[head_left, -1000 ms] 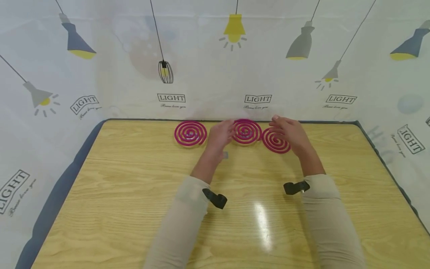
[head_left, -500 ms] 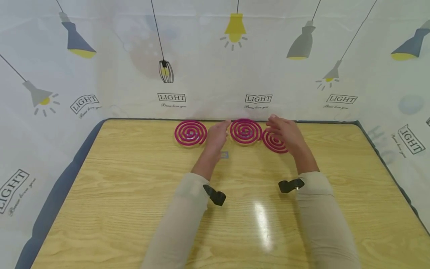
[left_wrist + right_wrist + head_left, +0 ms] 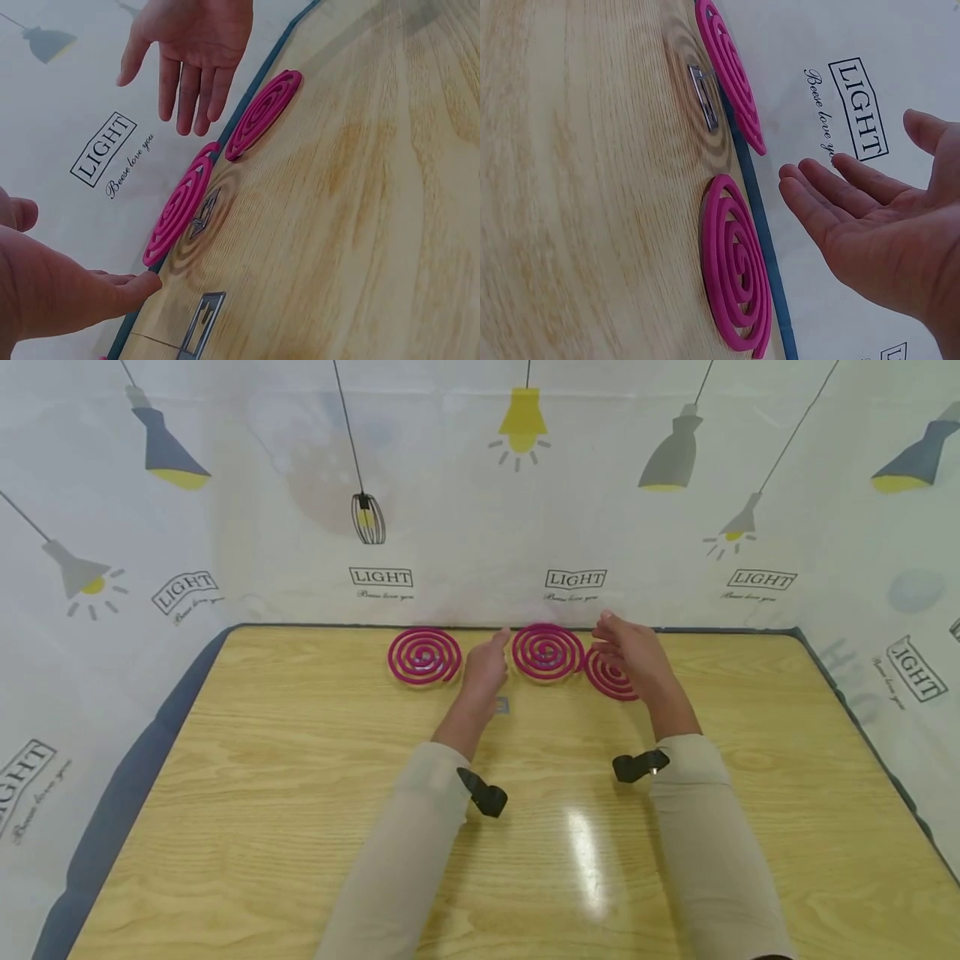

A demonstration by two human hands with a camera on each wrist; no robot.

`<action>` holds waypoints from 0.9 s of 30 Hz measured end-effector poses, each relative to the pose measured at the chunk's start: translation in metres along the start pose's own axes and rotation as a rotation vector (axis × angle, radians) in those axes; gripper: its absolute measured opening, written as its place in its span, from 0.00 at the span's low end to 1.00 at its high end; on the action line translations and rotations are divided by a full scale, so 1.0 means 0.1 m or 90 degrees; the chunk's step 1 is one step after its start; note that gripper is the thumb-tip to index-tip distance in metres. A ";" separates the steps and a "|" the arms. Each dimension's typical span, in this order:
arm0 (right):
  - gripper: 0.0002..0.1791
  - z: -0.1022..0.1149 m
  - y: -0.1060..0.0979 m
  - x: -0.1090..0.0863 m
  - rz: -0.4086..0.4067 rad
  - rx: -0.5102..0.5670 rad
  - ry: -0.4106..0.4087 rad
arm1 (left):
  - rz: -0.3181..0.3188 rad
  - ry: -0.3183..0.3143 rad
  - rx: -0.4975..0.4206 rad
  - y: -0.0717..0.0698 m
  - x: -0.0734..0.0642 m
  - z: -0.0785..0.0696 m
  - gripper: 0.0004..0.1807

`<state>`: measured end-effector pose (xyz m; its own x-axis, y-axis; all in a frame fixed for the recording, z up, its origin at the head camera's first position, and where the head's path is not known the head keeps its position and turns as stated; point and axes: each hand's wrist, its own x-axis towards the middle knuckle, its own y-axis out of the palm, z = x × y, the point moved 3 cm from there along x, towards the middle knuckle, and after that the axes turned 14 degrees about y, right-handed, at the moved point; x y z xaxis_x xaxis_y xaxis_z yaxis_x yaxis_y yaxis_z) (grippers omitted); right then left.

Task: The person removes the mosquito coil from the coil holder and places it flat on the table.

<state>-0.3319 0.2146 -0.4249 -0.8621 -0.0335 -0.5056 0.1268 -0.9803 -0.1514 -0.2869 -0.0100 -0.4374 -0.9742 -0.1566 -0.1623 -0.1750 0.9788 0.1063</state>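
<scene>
Three in a row, the magenta left spiral point(image 3: 424, 657), middle spiral point(image 3: 548, 652) and right spiral point(image 3: 613, 672) are lining the far edge of the table point(image 3: 262, 760). On my feed, the middle one is sitting raised above the table, over a metal holder point(image 3: 703, 99). I am seeing the left hand point(image 3: 484, 672) hanging between the left and middle spirals, its fingers extending straight and unclenched. The right hand point(image 3: 641, 657) is hanging near the right spiral, its fingers relaxing, loosely bent, the thumb standing apart. A metal piece point(image 3: 502, 705) is lying on the table near the left hand. Beige sleeves point(image 3: 405, 843) are running up from below, and a lamp-printed backdrop point(image 3: 457, 510) is hanging behind the table.
</scene>
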 end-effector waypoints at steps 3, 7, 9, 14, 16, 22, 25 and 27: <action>0.41 0.02 0.01 0.02 0.001 0.014 0.008 | 0.004 -0.003 -0.011 0.01 0.01 0.00 0.33; 0.40 0.02 0.03 0.05 0.003 0.006 0.018 | 0.018 -0.007 -0.020 0.01 0.00 0.01 0.32; 0.40 0.02 0.04 0.07 0.003 -0.002 0.019 | 0.019 -0.012 -0.023 0.01 0.01 0.02 0.31; 0.39 0.00 0.05 0.10 0.002 -0.007 0.025 | 0.019 -0.028 -0.041 0.02 0.03 0.05 0.33; 0.39 -0.01 0.05 0.11 0.001 -0.009 0.029 | 0.017 -0.035 -0.046 0.03 0.03 0.06 0.35; 0.38 -0.03 0.05 0.11 -0.006 -0.001 0.038 | 0.013 -0.043 -0.056 0.05 0.03 0.09 0.38; 0.38 -0.03 0.05 0.10 -0.009 -0.001 0.045 | 0.014 -0.040 -0.054 0.06 0.03 0.09 0.38; 0.39 -0.04 0.05 0.10 -0.008 -0.003 0.045 | 0.017 -0.043 -0.050 0.06 0.03 0.10 0.40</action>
<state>-0.3380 0.2098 -0.4341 -0.8265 -0.0072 -0.5629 0.1189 -0.9796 -0.1620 -0.2897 -0.0029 -0.4467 -0.9675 -0.1187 -0.2231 -0.1620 0.9689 0.1871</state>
